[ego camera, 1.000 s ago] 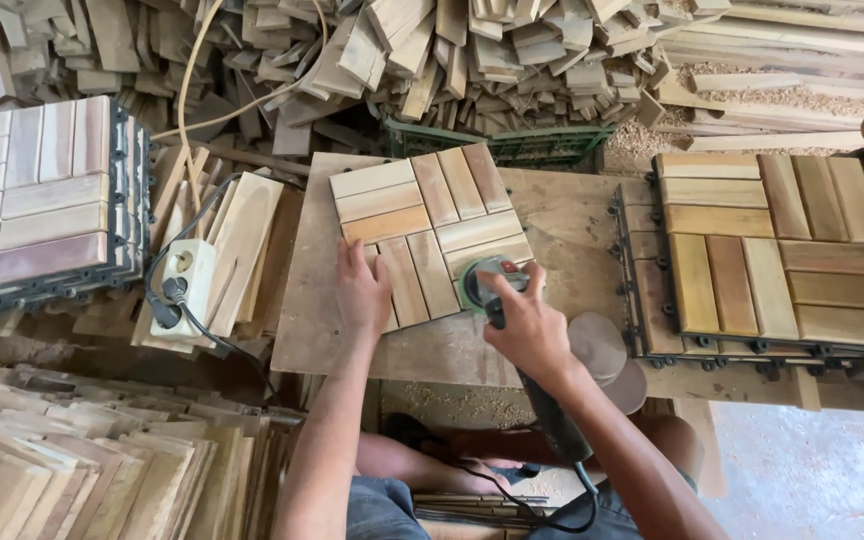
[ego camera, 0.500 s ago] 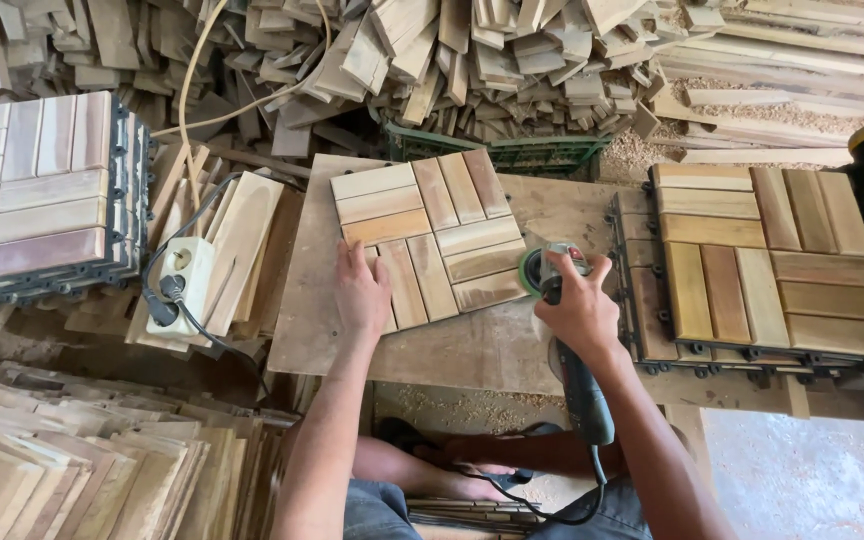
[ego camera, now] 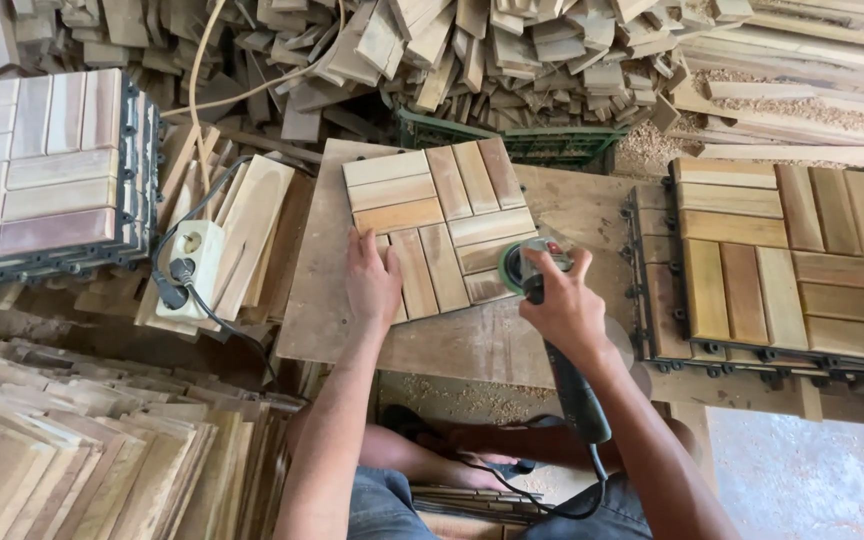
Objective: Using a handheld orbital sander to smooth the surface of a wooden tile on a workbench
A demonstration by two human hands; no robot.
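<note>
1. Wooden tile (ego camera: 442,225): square slatted panel, flat on the plywood board (ego camera: 552,340), upper centre of frame.
2. Your left hand (ego camera: 372,280) lies palm-down on the tile's lower-left slats. Fingers extended and slightly spread, pressing flat; tips point toward the top of frame. Nothing pinched.
3. Your right hand (ego camera: 564,308) is wrapped around the body of the angle grinder (ego camera: 552,330), fingers curled tight on it. The green-rimmed disc head (ego camera: 524,265) sits at the tile's lower-right corner, just beyond your fingertips; can't tell if it touches the wood.
4. So the tile sits between both hands: left on top of it, right at its edge.
5. Grinder handle runs down-right toward lower centre; its black cable (ego camera: 512,490) loops near your lap.
6. Right of frame: stack of finished tiles (ego camera: 782,260), close beside the board.
7. Left: white power strip (ego camera: 192,262) with plug, on loose slats. Upper left: another tile stack (ego camera: 47,170).
8. Top: heap of offcuts (ego camera: 472,45).
</note>
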